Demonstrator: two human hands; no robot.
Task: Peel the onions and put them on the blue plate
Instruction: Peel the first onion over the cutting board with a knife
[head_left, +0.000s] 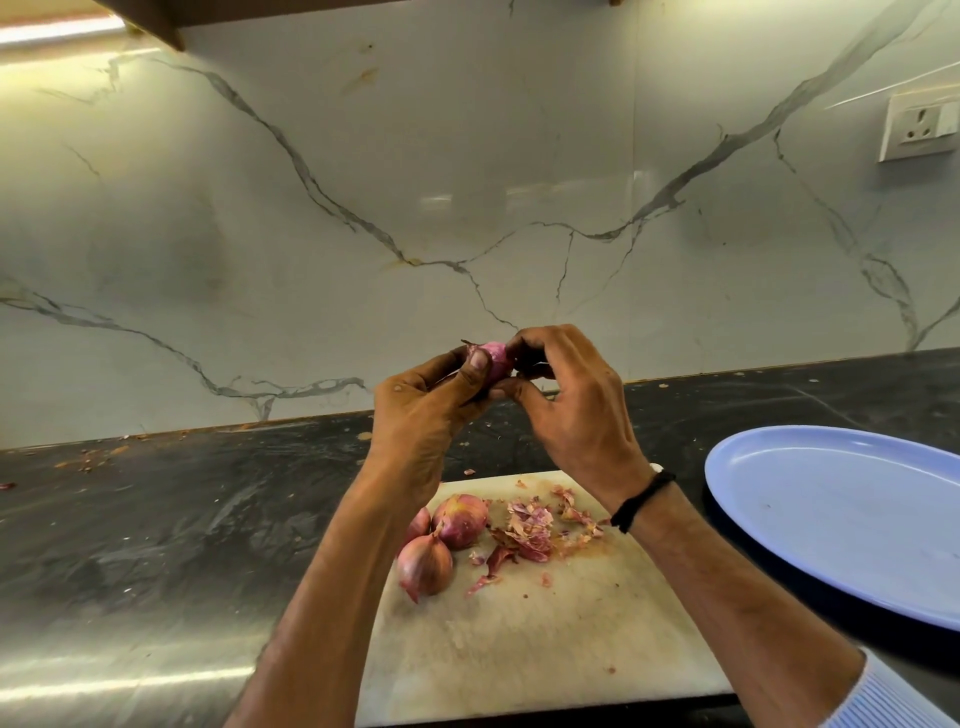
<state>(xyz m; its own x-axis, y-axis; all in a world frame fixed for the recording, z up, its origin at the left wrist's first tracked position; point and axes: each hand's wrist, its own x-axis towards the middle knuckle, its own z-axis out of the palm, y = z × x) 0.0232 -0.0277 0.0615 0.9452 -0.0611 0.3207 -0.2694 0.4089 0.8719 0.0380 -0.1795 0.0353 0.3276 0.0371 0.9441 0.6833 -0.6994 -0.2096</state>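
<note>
Cutting board (519, 639) under the grip: three onions (460, 519) left unpeeled.
Held onion (493, 358) is clasped in left grip (426, 410), pinched by right grip (576, 410); blue plate (831, 519), rightward below, is seen bare.

A pale, stained cutting board (545, 639) lies on a dark, streaked countertop (156, 519), which carries a few small scraps near its back edge on the left. Behind it rises a white backsplash (363, 182) veined in grey, with a white wall socket (917, 127) at the upper right. A lit strip (57, 28) glows under a wooden shelf (156, 23) at the upper left.
</note>
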